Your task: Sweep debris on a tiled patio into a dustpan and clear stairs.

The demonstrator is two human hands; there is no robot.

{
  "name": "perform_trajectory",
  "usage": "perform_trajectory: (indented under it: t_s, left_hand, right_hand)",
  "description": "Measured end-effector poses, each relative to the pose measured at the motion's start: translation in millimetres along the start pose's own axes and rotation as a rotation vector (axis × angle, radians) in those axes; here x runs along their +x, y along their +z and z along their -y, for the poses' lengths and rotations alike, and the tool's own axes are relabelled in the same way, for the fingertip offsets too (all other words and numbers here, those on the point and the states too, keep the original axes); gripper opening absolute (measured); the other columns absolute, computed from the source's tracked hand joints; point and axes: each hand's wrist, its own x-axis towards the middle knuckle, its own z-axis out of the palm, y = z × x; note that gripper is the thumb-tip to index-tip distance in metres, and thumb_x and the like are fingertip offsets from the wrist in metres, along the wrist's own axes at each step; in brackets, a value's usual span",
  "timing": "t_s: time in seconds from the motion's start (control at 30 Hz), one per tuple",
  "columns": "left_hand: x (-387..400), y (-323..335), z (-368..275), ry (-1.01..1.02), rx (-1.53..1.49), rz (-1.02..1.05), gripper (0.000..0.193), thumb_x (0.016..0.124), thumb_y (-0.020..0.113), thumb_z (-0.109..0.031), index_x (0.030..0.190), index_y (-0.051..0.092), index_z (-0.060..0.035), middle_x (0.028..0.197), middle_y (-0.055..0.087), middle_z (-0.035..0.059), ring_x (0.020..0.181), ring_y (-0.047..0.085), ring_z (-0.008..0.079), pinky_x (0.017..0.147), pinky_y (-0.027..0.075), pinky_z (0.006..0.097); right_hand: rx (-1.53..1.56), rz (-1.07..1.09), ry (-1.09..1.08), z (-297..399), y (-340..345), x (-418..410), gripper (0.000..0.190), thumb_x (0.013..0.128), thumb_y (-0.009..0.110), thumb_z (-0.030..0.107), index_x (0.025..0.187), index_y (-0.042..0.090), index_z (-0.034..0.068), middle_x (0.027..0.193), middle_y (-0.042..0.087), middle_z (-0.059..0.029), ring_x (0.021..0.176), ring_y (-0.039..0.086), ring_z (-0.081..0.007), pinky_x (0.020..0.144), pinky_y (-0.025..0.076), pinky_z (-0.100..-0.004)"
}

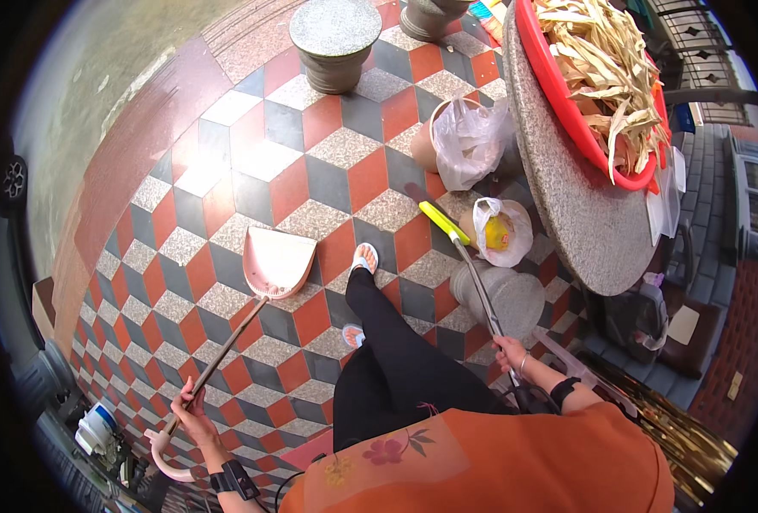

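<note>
My left hand [198, 415] grips the pole of a long-handled pink dustpan [279, 260], just above its curved white handle end. The pan lies on the tiled floor with a few small crumbs of debris near its back edge. My right hand [510, 354] is closed around the metal pole of a broom [444, 222] with a yellow-green head and dark bristles. That broom head is beside a small bin [520, 234] lined with a white plastic bag, with something yellow inside. Whether the bristles touch the floor cannot be told.
A round stone table [584, 211] at the right carries a red basin [565, 96] of dry corn husks [610, 70]. Below it stand a bag-lined bin [469, 144] and a stone stool [514, 298]. Another stone stool [335, 29] is at the top. A black chair [690, 333] stands right.
</note>
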Motion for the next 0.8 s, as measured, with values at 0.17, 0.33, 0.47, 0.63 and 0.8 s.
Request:
perform_trajectory:
  t_s: [0.17,0.33,0.47,0.63,0.8]
  left_hand:
    - [42.9,78.9,-28.1,-0.018,0.021,0.075,0.029,0.083,0.035,-0.024,0.064,0.040,-0.0021,0.088,0.054,0.0148,0.099,0.047,0.0265,0.073,0.047,0.0315]
    - [72.9,137.3,-57.4,0.125,0.079,0.243,0.028,0.083,0.034,-0.021,0.064,0.040,-0.0021,0.087,0.054,0.0150,0.100,0.046,0.0287,0.075,0.046,0.0344]
    - [98.7,179.2,-82.9,0.164,0.119,0.342,0.027,0.083,0.034,-0.021,0.064,0.040,-0.0025,0.088,0.054,0.0142,0.101,0.045,0.0293,0.078,0.044,0.0355]
    - [126.8,233.8,-107.6,0.220,0.146,0.465,0.030,0.083,0.031,-0.017,0.061,0.041,0.0001,0.087,0.054,0.0161,0.100,0.046,0.0303,0.078,0.045,0.0366]
    - [159.9,276.1,-115.0,0.254,0.225,0.558,0.033,0.083,0.036,-0.022,0.060,0.042,0.0002,0.086,0.055,0.0169,0.101,0.045,0.0300,0.077,0.044,0.0340]
  right_hand:
    - [-0.073,-0.006,0.042,52.9,-6.3,-19.8,0.028,0.075,0.046,0.035,0.080,0.042,0.008,0.052,0.038,-0.0020,0.035,0.034,-0.0094,0.030,0.028,-0.0215]
    - [-0.109,0.153,-0.026,116.5,25.5,-53.5,0.023,0.076,0.046,0.032,0.080,0.041,0.010,0.050,0.034,0.0012,0.035,0.029,-0.0056,0.030,0.026,-0.0199]
    - [-0.120,0.146,-0.212,162.7,60.0,-38.0,0.022,0.079,0.044,0.032,0.081,0.040,0.010,0.049,0.032,0.0019,0.034,0.027,-0.0051,0.029,0.025,-0.0196]
    - [-0.115,0.043,-0.415,238.4,69.7,3.5,0.025,0.079,0.045,0.033,0.079,0.037,0.009,0.049,0.036,-0.0008,0.033,0.032,-0.0081,0.030,0.030,-0.0233]
    - [-0.068,-0.085,-0.387,268.0,79.7,26.5,0.029,0.079,0.044,0.035,0.080,0.038,0.007,0.051,0.036,-0.0022,0.034,0.032,-0.0087,0.029,0.029,-0.0225]
